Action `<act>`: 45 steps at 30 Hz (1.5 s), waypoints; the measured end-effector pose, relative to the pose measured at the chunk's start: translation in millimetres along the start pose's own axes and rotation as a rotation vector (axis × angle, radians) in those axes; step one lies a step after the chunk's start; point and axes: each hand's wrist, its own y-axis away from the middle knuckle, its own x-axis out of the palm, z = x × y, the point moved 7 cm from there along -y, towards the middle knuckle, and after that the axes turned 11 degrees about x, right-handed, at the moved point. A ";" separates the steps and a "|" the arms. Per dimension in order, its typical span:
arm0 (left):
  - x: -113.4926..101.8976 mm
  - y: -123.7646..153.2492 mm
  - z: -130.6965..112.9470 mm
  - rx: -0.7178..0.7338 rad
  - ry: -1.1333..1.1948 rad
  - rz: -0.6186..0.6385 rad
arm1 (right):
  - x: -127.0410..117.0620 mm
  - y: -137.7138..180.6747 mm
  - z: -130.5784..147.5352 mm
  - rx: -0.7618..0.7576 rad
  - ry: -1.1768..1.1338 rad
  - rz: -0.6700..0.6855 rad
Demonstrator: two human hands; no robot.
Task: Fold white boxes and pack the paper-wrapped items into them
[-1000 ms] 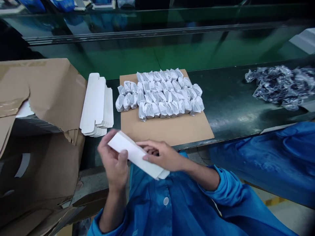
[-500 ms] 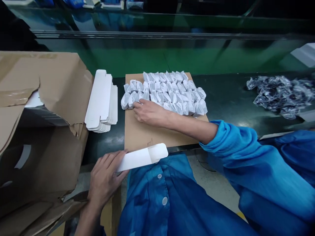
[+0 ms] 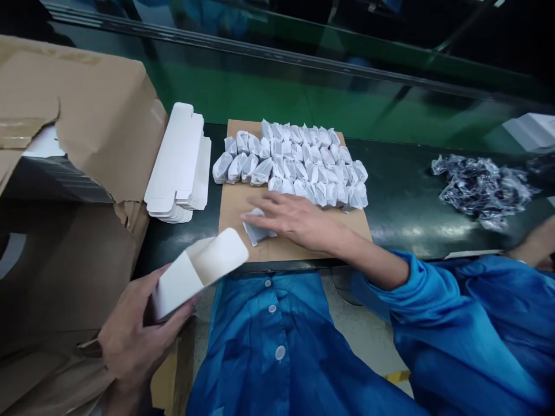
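My left hand (image 3: 145, 329) grips a small white carton (image 3: 180, 283), tilted, its end flap raised and its near end open toward the right. A small packet wrapped in white paper (image 3: 256, 232) is at my right hand (image 3: 292, 219), under the thumb and fingers, low over the brown cardboard sheet (image 3: 295, 251). The fingertips are slightly blurred. Beyond that hand, several similar wrapped packets (image 3: 303, 156) stand in close rows on the sheet.
Flat white cartons (image 3: 173, 162) lie stacked left of the sheet. A large torn cardboard box (image 3: 108, 115) stands at far left. Crumpled clear plastic bags (image 3: 481, 185) lie on the dark bench (image 3: 394, 190) at right. Another person's hand (image 3: 535, 242) shows at the right edge.
My right hand has drawn back from the rows toward the sheet's near edge, with a wrapped packet. My left hand has moved left and nearer, turning the carton's open end into view.
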 end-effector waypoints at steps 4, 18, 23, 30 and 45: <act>-5.3 1.8 0.0 -0.070 -0.060 0.000 | 16.3 -22.4 14.8 -0.165 -0.057 0.157; 26.1 -24.0 -45.4 0.300 -0.211 0.063 | -51.5 59.7 25.6 0.338 -0.102 -0.349; 31.6 -20.7 -56.3 0.352 -0.257 0.149 | -40.1 56.5 29.9 0.153 -0.137 0.053; 28.4 -21.9 -65.1 0.386 -0.215 0.089 | -60.6 50.5 25.8 0.132 -0.200 -0.020; 68.1 -36.1 -70.6 0.281 -0.259 0.166 | -11.1 54.8 4.6 0.542 -0.935 0.185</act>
